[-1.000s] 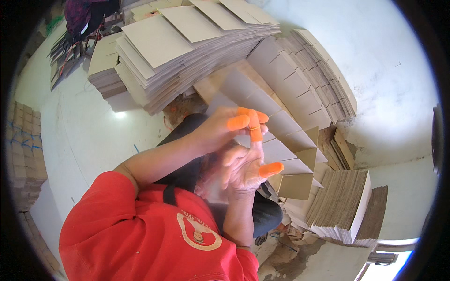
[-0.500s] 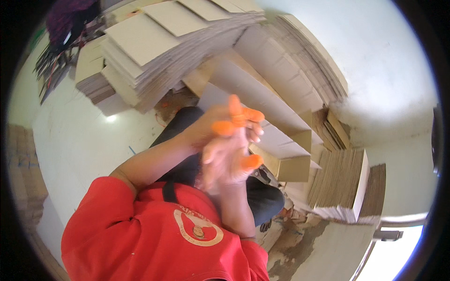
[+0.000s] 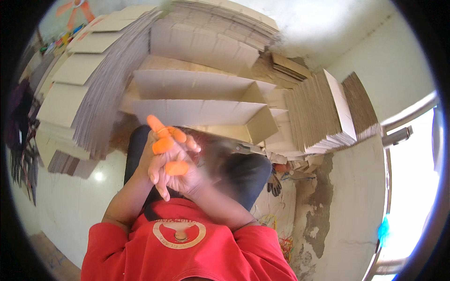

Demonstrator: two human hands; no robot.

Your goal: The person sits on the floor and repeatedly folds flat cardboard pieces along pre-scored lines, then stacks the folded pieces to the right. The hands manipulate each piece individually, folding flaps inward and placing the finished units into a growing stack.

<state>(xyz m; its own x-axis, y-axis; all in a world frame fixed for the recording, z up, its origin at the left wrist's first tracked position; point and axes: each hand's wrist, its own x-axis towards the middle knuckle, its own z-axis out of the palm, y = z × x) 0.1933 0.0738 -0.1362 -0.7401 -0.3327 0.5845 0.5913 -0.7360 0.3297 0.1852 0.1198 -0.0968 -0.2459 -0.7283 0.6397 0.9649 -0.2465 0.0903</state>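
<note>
From the centre of my view, both hands meet toward 8 o'clock, just above the lap. My left hand [image 3: 147, 152] looks closed in a pinch around the orange finger cover [image 3: 154, 122] on the right index finger, which points toward 11 o'clock. My right hand [image 3: 187, 181] has its fingers loosely spread and grips nothing; another cover, the thumb cover [image 3: 176, 168], sits on its thumb.

To seat the cover well, I'd keep that index finger straight, pinch low near the cover's rim and draw evenly toward the knuckle, avoiding a twist that could tear or roll it.

As for containers, the nearest thing is a cardboard divider [image 3: 201, 107] near 12 o'clock: upright panels forming long bays, with only bare cardboard showing inside. Stacked cardboard sheets [image 3: 307, 117] stand between 2 and 3 o'clock.
</note>
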